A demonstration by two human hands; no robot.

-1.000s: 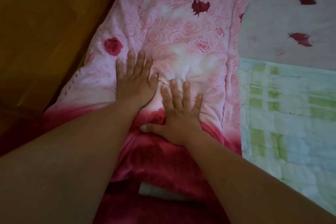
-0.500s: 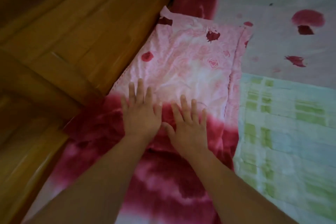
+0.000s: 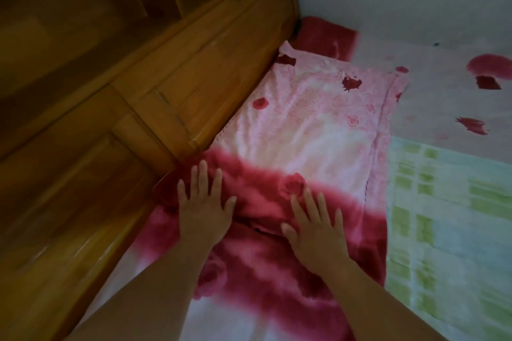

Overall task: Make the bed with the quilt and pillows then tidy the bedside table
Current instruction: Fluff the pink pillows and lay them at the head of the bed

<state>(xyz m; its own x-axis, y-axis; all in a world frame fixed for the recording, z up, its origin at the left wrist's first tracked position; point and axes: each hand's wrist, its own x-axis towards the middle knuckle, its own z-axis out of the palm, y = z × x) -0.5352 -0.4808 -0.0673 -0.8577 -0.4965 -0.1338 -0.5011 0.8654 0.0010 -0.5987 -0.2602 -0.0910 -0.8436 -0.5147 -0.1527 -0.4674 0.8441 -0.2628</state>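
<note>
Likely a home bedroom: rose-print pillow [image 3: 310, 124] against a wooden headboard [image 3: 194, 69].

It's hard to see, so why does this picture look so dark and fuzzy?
Head view: the light is dim; the wooden panel lies in shadow, the pillow is brightest; the left hand and right hand look blurred; the wide lens bends the edges.

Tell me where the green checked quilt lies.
In the head view the green checked quilt lies flat along the right side, next to the pink rose pillow and to the right of the right hand.
</note>
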